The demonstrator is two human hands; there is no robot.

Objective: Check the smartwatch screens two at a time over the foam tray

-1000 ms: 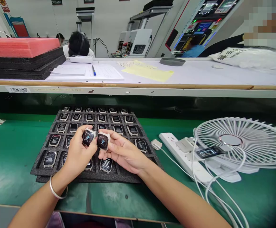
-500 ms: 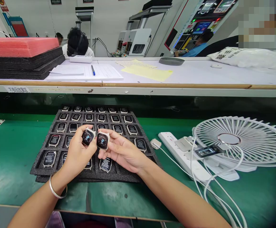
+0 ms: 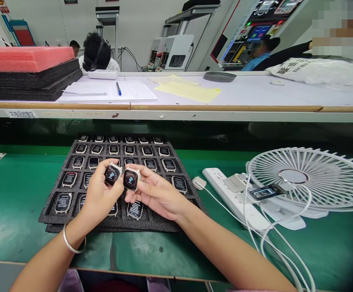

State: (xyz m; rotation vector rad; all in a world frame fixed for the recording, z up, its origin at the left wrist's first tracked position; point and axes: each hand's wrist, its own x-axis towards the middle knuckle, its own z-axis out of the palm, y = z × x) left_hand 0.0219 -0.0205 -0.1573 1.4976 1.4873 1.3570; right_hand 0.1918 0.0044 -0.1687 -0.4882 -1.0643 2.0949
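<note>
My left hand (image 3: 99, 198) grips a white smartwatch body (image 3: 112, 174) with its lit screen facing up. My right hand (image 3: 156, 194) holds a second white smartwatch body (image 3: 131, 179) right beside the first, the two nearly touching. Both hands hover over a black foam tray (image 3: 52, 211) whose pockets hold several more watch bodies with lit screens. A metal bangle (image 3: 73, 243) sits on my left wrist.
A white power strip (image 3: 225, 192) with plugs and white cables lies right of the tray on the green mat. A white fan (image 3: 307, 178) lies flat at the far right. Behind is a raised shelf with papers, a pen, and stacked foam (image 3: 27, 73). Other people work beyond.
</note>
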